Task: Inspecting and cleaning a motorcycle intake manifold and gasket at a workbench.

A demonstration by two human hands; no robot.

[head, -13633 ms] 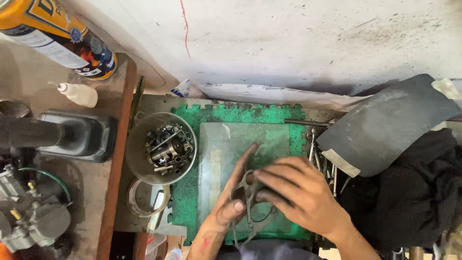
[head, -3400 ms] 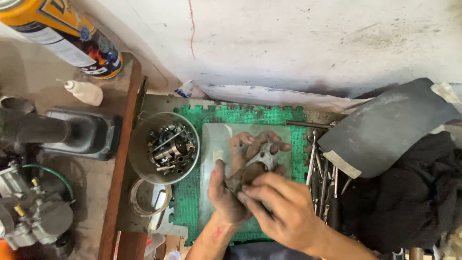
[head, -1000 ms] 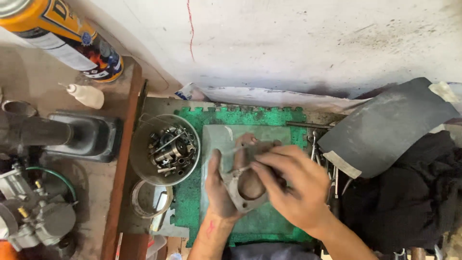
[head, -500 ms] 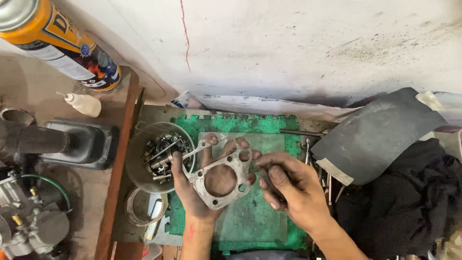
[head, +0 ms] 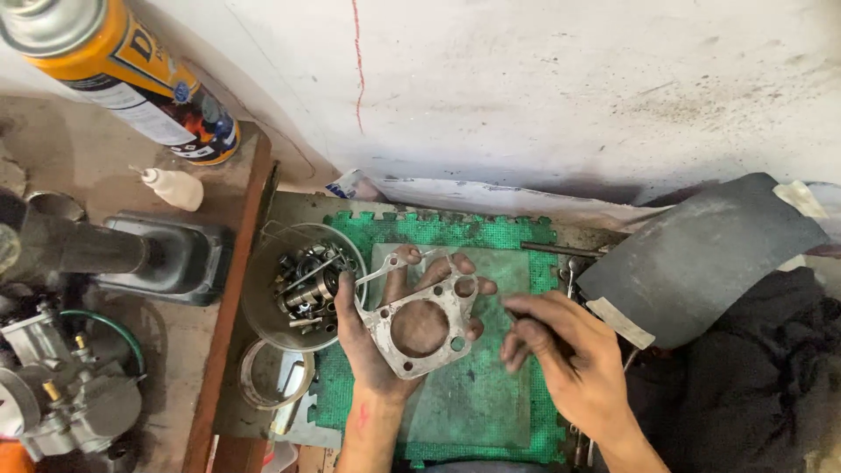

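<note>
Green foam mat [head: 491, 412] is the landmark, lying on the tabletop [head: 298, 206] with a pale plastic sheet [head: 477, 403] on top as a work surface. Over the mat's near half, the right hand [head: 561, 355] hovers with fingers loosely curled, pinching something small and dark; cannot tell what it is. Just left of it, over the mat's middle, the left hand [head: 385, 337] lies palm up and open, cradling a flat metal gasket [head: 420, 324] with one big round bore and small bolt holes; it rests flat on the fingers, face up, probably so it can be looked over. Off the mat's left edge, a low ring-shaped tin [head: 273, 375] holds one small metal piece. Beyond that, still left of the mat, a round bowl [head: 302, 285] is packed with bolts, nuts and small engine bits, kept together within reach. Right of the mat lies dark cloth [head: 753, 377] with a black rubber sheet [head: 701, 254] on it. Far left of the mat sit a carburettor [head: 66, 394], a black boot-shaped part [head: 149, 254], a small white bottle [head: 175, 187] and an orange spray can [head: 114, 74].
</note>
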